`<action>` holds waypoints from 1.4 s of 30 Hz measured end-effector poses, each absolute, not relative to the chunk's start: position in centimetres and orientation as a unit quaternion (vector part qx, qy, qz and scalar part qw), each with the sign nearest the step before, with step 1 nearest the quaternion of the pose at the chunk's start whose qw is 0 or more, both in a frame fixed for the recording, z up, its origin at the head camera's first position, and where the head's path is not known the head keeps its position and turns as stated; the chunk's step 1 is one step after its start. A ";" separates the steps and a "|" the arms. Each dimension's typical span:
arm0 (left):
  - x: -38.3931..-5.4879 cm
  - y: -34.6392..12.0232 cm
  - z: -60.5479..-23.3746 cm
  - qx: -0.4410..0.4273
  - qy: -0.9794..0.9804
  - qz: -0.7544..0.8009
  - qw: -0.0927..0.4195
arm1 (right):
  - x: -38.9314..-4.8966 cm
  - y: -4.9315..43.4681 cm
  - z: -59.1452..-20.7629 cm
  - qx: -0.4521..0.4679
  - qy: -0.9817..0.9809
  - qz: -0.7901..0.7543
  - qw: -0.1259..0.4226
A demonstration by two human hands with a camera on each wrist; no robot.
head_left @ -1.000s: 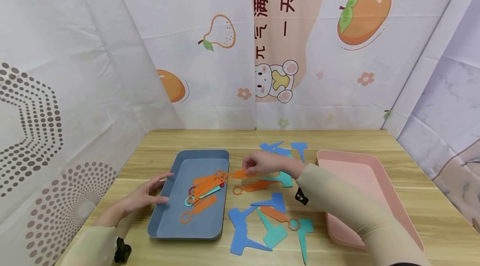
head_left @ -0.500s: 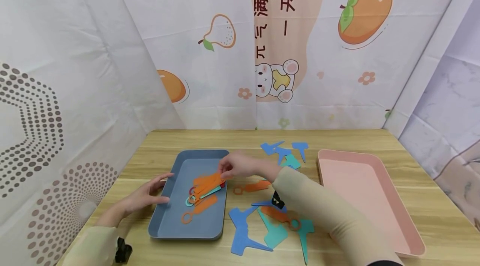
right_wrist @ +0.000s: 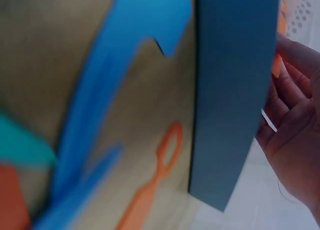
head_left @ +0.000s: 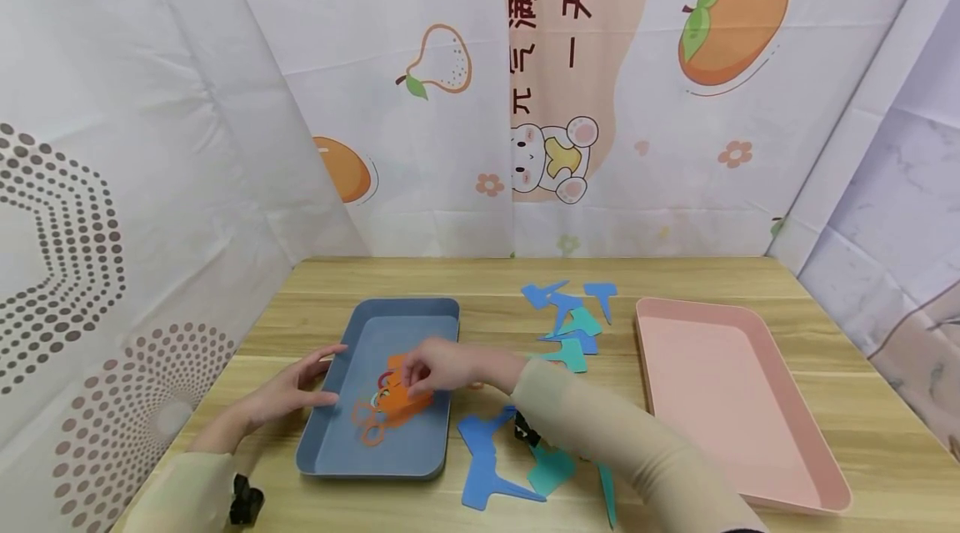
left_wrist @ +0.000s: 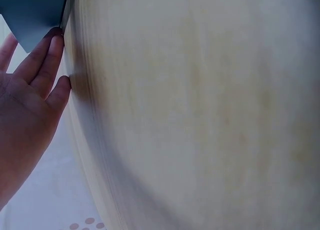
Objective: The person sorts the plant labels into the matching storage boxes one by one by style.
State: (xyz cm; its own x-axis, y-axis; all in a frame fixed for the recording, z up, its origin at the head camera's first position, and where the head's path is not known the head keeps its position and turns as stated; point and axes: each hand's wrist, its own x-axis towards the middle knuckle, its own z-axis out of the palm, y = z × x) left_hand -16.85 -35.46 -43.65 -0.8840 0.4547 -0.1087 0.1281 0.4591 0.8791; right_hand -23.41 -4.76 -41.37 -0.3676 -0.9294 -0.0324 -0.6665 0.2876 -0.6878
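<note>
My right hand (head_left: 442, 364) is over the blue-grey tray (head_left: 322, 454), pinching an orange ring-ended plastic tag (right_wrist: 277, 65) between thumb and fingers. Blurred orange tags (head_left: 408, 409) lie just beneath it, with a bit of red and teal showing; the hand hides part of this pile. At the tray's left side, my left hand (head_left: 288, 389) spreads its fingers against the rim. In the left wrist view its fingertips (left_wrist: 56, 35) touch the tray's outer wall and the tabletop near it.
Blue T-shaped tags (head_left: 480, 479) and teal ones (head_left: 551, 470) lie on the wooden table (head_left: 600, 266) between the trays. More blue and teal tags (head_left: 585, 320) are scattered farther back. A pink tray (head_left: 720, 391) stands at the right.
My right hand has carried the orange tag leftward from the table, over the tray's right rim, and down to the orange pile. The left hand has stayed at the tray's left rim.
</note>
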 end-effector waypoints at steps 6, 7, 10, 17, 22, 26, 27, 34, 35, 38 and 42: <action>-16.9 -35.5 -43.6 0.169 0.843 0.482 0.168 | -22.4 -5.3 -42.6 -0.540 0.757 -0.282 0.236; -16.9 -35.5 -43.6 0.168 0.844 0.481 0.168 | -22.3 -5.4 -42.7 -0.543 0.758 -0.275 0.234; -16.9 -35.6 -43.6 0.167 0.845 0.478 0.170 | -22.1 -5.5 -42.9 -0.555 0.768 -0.237 0.214; -17.1 -35.7 -43.8 0.168 0.846 0.478 0.169 | -21.8 -5.6 -43.1 -0.555 0.792 -0.189 0.172; -17.0 -35.7 -43.8 0.167 0.849 0.474 0.165 | -21.6 -5.6 -43.1 -0.551 0.803 -0.174 0.145; -17.0 -35.7 -43.8 0.172 0.846 0.477 0.165 | -21.5 -5.5 -43.1 -0.551 0.802 -0.180 0.145; -17.0 -35.7 -43.9 0.173 0.844 0.480 0.165 | -21.5 -5.4 -43.1 -0.549 0.800 -0.189 0.150; -16.9 -35.7 -43.9 0.180 0.838 0.487 0.167 | -21.9 -4.3 -42.1 -0.547 0.787 -0.238 0.159; -16.9 -35.7 -43.9 0.179 0.838 0.487 0.168 | -22.1 -4.1 -41.8 -0.549 0.785 -0.241 0.157; -16.9 -35.6 -43.8 0.178 0.840 0.484 0.168 | -22.6 -3.1 -41.0 -0.551 0.783 -0.244 0.155; -16.9 -35.7 -43.8 0.178 0.842 0.481 0.165 | -23.4 -1.7 -40.1 -0.534 0.786 -0.256 0.176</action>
